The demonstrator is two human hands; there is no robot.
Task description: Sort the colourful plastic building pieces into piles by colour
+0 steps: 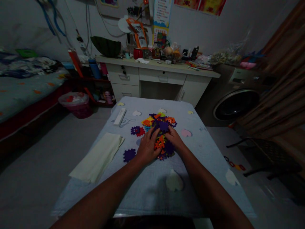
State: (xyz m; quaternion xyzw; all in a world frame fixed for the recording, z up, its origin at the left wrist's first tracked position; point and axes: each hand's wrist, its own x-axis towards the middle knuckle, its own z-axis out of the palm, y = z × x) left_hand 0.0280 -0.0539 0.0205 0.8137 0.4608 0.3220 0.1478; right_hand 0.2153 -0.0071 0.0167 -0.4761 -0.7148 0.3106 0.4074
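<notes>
A heap of toothed plastic interlocking tiles (160,143) in purple, orange, yellow and red lies on the cloth-covered table. My left hand (148,148) rests over the heap's near left side, fingers stretched and spread on the pieces. From the right, my right hand (175,139) has its fingers and thumb at the edge of a purple square tile (163,126), which appears pinched there. Left of the heap lie a purple frame tile (135,130) and a red tile (140,131), touching. A solid purple tile (129,155) sits alone beside my left wrist.
A folded pale cloth (97,157) and a long white box (119,117) lie along the left of the table (152,190). Beyond stands a cluttered white desk (162,78). A washing machine (234,98) and a dark chair (274,152) are at right, a pink bin (77,105) at left.
</notes>
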